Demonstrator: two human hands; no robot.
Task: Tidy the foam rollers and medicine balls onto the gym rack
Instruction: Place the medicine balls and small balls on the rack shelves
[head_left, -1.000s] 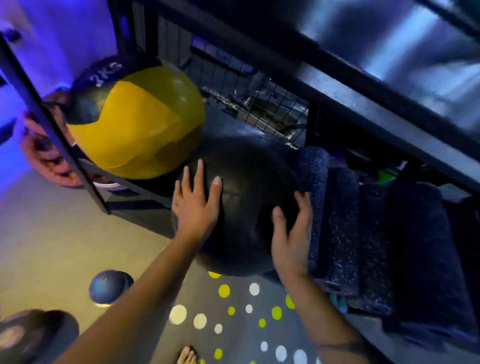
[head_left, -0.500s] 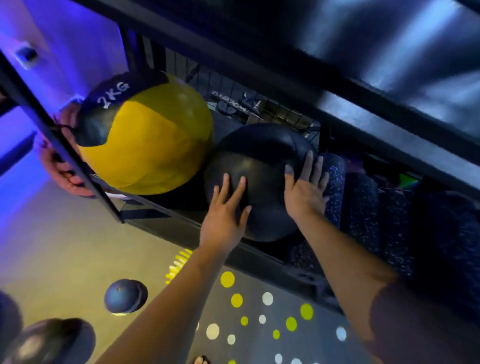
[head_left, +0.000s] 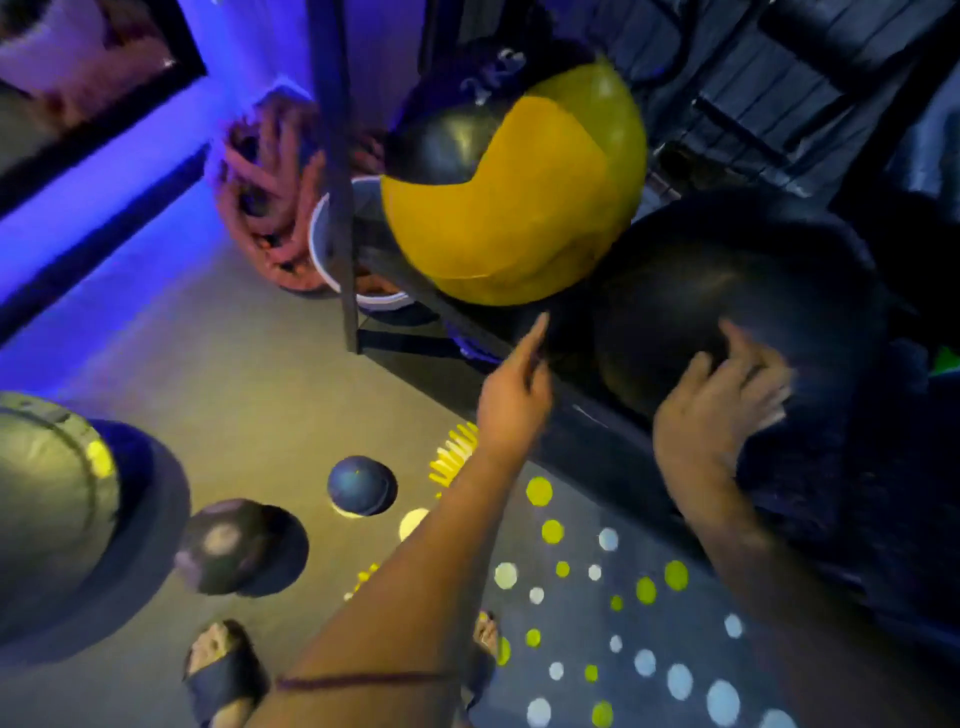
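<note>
Fingers (head_left: 736, 340) on the right hand (head_left: 719, 415) are loosely bent now, with the tips resting on the lower front of the black medicine ball (head_left: 727, 280), not wrapped round it. Half a sec ago they lay straight, higher up on its right side.

The left hand (head_left: 511, 400) has come off the ball completely. It was pressing flat on it before. Now only the index finger (head_left: 532, 338) sticks out straight, tip at the rack's front rail (head_left: 597, 421), holding nothing. The rest of that hand is too blurry to call.

The black ball sits on the rack shelf just above the right fingertips, right up against the yellow-and-black medicine ball (head_left: 519, 208), which is above the left fingertip. The dark foam rollers (head_left: 857, 493) are just right of the right hand.

The view swung too, so more floor shows. Below-left of the left hand there's a small blue ball (head_left: 361, 486), a darker ball (head_left: 234, 545) and a big one (head_left: 52, 499) at the edge.
</note>
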